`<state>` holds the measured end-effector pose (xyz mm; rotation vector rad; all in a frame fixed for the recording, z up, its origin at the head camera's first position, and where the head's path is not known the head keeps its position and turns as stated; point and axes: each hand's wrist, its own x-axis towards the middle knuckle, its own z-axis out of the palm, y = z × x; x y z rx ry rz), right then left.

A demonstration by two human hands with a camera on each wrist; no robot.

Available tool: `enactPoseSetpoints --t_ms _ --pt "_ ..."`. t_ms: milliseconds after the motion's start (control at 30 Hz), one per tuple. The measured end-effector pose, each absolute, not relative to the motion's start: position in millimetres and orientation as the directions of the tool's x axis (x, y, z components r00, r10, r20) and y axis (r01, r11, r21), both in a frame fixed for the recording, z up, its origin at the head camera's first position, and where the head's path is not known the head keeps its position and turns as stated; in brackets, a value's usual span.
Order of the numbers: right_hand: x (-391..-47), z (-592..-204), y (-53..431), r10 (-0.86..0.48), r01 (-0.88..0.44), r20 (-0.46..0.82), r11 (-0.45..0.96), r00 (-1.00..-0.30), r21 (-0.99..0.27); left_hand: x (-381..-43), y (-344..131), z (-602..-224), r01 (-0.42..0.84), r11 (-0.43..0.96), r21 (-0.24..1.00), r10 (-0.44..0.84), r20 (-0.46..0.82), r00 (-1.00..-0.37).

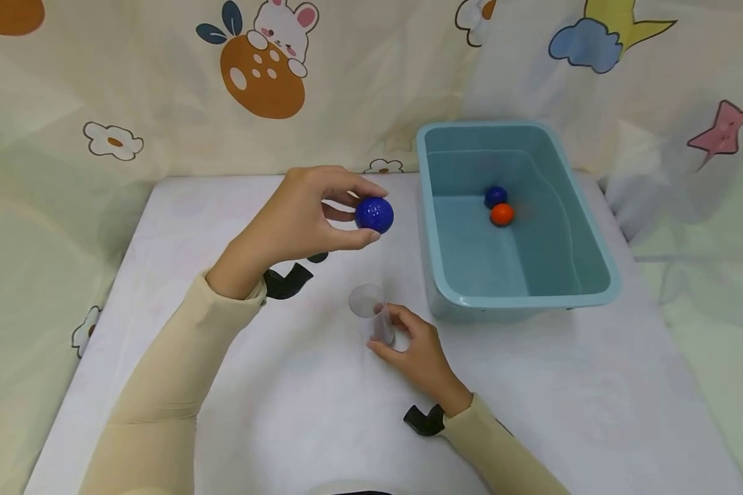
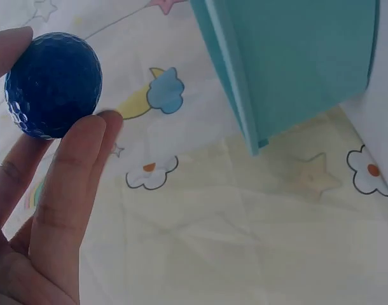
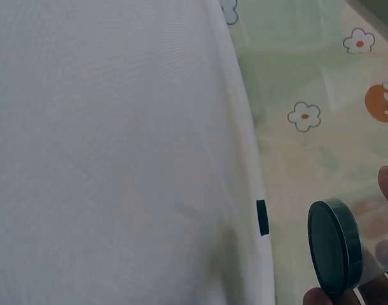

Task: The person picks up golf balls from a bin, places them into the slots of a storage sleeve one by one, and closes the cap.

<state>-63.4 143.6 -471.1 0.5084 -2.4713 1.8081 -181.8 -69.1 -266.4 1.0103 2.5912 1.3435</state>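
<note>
A blue golf ball (image 1: 374,215) with a dimpled surface is pinched between the thumb and fingers of my left hand (image 1: 312,210), held up above the table. The left wrist view shows the same golf ball (image 2: 53,85) close up at the fingertips (image 2: 86,136). Lower and to the right, my right hand (image 1: 417,350) grips a clear cylindrical container (image 1: 380,323) by its side. Its round end (image 1: 367,300) faces up in the head view. In the right wrist view, one end of the container (image 3: 334,248) looks dark and round. No ball is visible inside the container.
A light blue plastic tub (image 1: 436,254) stands to the right. On its floor lie a blue ball (image 1: 495,197) and an orange ball (image 1: 502,214), close together. A white cloth covers the table (image 1: 297,405). A small dark object (image 1: 318,257) shows partly behind the left wrist. Patterned fabric (image 1: 359,103) hangs behind.
</note>
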Motion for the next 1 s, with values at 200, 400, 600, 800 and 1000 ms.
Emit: enactPoseSetpoints --t_ms 200,400,600,800,1000 --pt "-58 -465 155 -0.198 -0.309 0.258 0.301 -0.946 -0.902 -171 -77 -281 0.528 0.385 0.757 0.607 0.223 -0.763" --pt "-54 -461 165 -0.175 -0.352 0.308 0.364 -0.935 -0.862 -161 -79 -290 0.500 0.361 0.787 0.638 0.183 -0.748" --pt "-52 -456 173 -0.176 -0.380 0.337 0.399 -0.925 -0.835 -159 -77 -295 0.489 0.333 0.806 0.680 0.155 -0.717" --pt "-52 -451 177 -0.194 -0.421 0.374 0.393 -0.907 -0.818 -159 -73 -296 0.507 0.355 0.785 0.721 0.115 -0.683" --pt "-51 -449 178 -0.203 -0.421 0.369 0.392 -0.907 -0.818 -160 -69 -300 0.520 0.366 0.772 0.731 0.107 -0.674"
